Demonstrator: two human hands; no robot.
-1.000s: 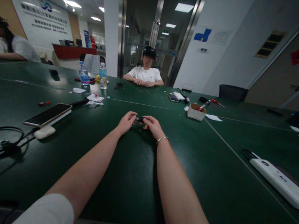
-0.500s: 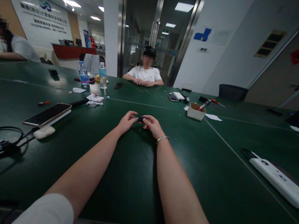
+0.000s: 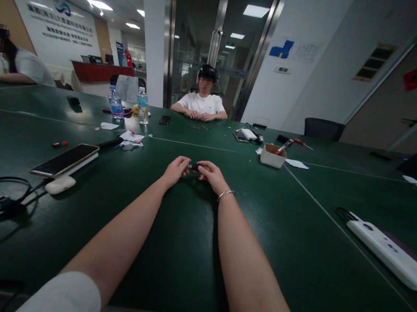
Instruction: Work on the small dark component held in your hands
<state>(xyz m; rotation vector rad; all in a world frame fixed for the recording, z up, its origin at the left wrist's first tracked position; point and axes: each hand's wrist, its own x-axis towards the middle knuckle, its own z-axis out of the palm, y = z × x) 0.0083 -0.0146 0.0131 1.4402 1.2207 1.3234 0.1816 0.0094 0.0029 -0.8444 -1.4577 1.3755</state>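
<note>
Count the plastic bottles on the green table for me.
2. They stand side by side on the far part of the table, to the left of the person opposite: left bottle, right bottle. Any hidden behind other things cannot be counted.

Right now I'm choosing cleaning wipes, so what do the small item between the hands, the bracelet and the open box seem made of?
Small item: perhaps plastic, from its dark body; a paler, greyish end may be metal. Too small to judge its finish.
Bracelet: likely polished metal, from its bright silvery glint.
Open box: probably matt cardboard, given its dull, pale walls and brownish inside.
</note>
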